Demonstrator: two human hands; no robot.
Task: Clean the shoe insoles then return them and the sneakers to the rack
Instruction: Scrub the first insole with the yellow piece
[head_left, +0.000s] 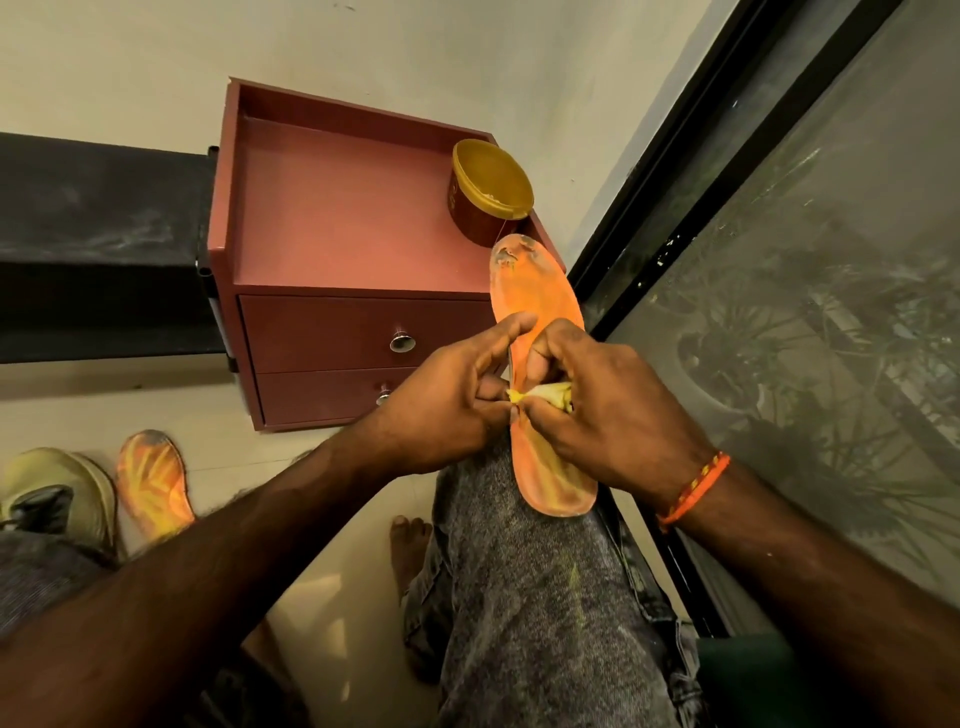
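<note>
An orange insole (535, 296) lies lengthwise on my right knee, its worn grey toe end pointing away from me. My left hand (447, 410) pinches the insole's left edge near its middle. My right hand (602, 410) grips a small yellow cloth (545, 394) bunched against the insole's surface. A second orange insole (153, 480) lies on the floor at the lower left. Beside it sits a pale sneaker (62, 491), partly cut off by my left leg.
A red two-drawer cabinet (332, 208) stands ahead against the wall, with a yellow-lidded tub (491, 189) on its top right corner. A black shelf (98, 244) adjoins it on the left. A dark-framed glass door (779, 260) runs along the right. My bare foot (410, 545) rests on the floor.
</note>
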